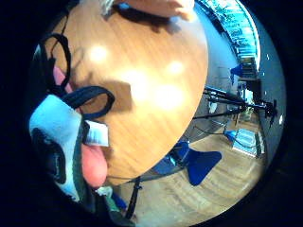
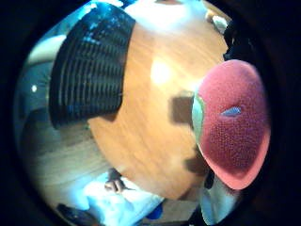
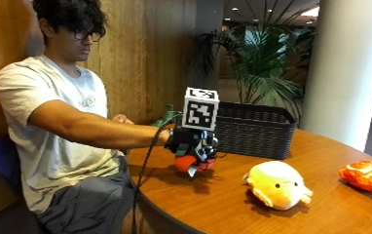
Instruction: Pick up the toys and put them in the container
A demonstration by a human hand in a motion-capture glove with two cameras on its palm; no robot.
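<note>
Outside view shows a person seated at a round wooden counter (image 3: pixel 315 161), right arm stretched out over it; the gloved right hand (image 3: pixel 192 141) is raised a little above the surface with its fingers curled round a red toy (image 3: pixel 189 163), which hangs under the palm clear of the wood; a dark shadow lies on the counter just below it. Behind and just beside that hand stands a dark wicker basket (image 3: pixel 254 129), resting on the counter near its far edge. A yellow plush (image 3: pixel 277 184) lies on the wood nearer the camera, well apart from the hand; an orange toy (image 3: pixel 365 174) lies further along, near the counter's rim, apart from the yellow one. The person's bare hand shows only partly, behind the outstretched arm, near the basket's end.

Thumb side palm view has the red toy (image 2: pixel 233 125) filling much of the frame, its knitted surface close against the palm, with a pale green band along one edge; past it are the bare wood and the basket (image 2: pixel 89 70) with its ribbed wall. Little finger side palm view looks across the counter (image 1: pixel 142 85) to its curved rim, with the floor and a blue chair (image 1: pixel 201 163) beyond.
</note>
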